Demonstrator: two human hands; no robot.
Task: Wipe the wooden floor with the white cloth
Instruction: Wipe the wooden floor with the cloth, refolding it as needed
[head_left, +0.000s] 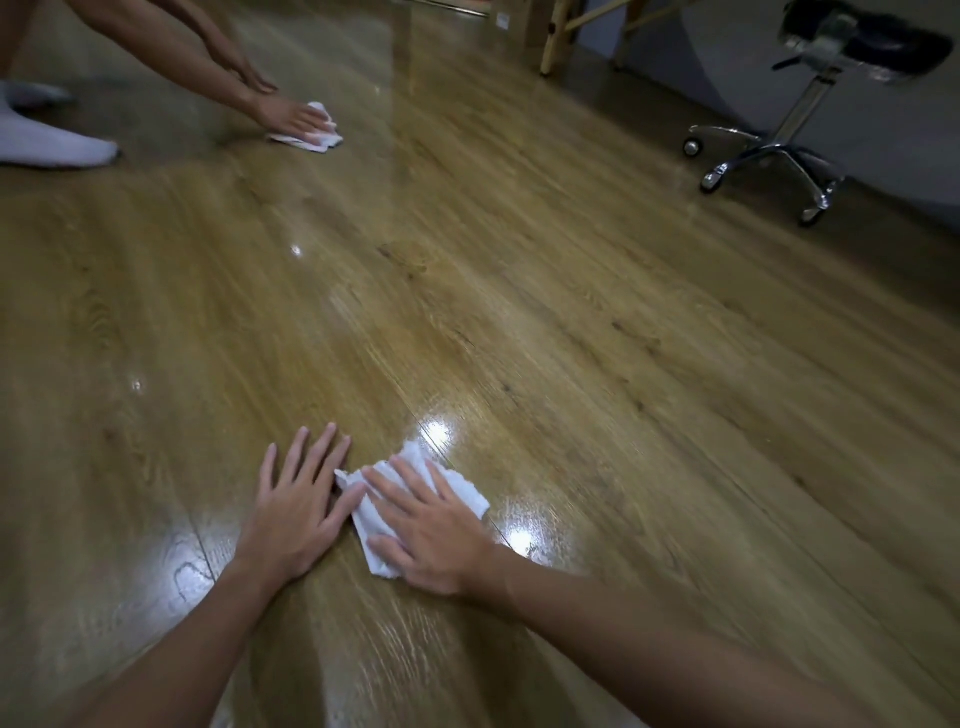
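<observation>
Right hand (431, 535) lies flat on the cloth (415, 499), fingers straight and spread, palm pressing it onto the floor (571, 338). Nothing is pinched or bunched in that hand; it is an open-palm press. Left hand (298, 512) lies just beside it, also flat with fingers splayed, braced on bare wood, its thumb touching the cloth's near edge. So the two hands sit close together, side by side, both open and both down on the boards.

The cloth is crumpled and white, low in the view, peeking out ahead of and beneath the right fingers. Around it the boards shine, with bright glints just right of the cloth and another sheen to the left of the left wrist. That looks like wet, freshly wiped wood, though glare from the lights may account for some of it.

Farther off, top left, a second person's hand (291, 117) presses another cloth (311, 137) to the floor, a socked foot (57, 145) beside it. A stool (779, 150) on castors stands at the far right, table legs (553, 36) beyond.

Judged from this, the wiping is mid-course: the near patch seems covered, while the wide stretch of floor in the middle and to the right looks duller and probably remains to be done.
</observation>
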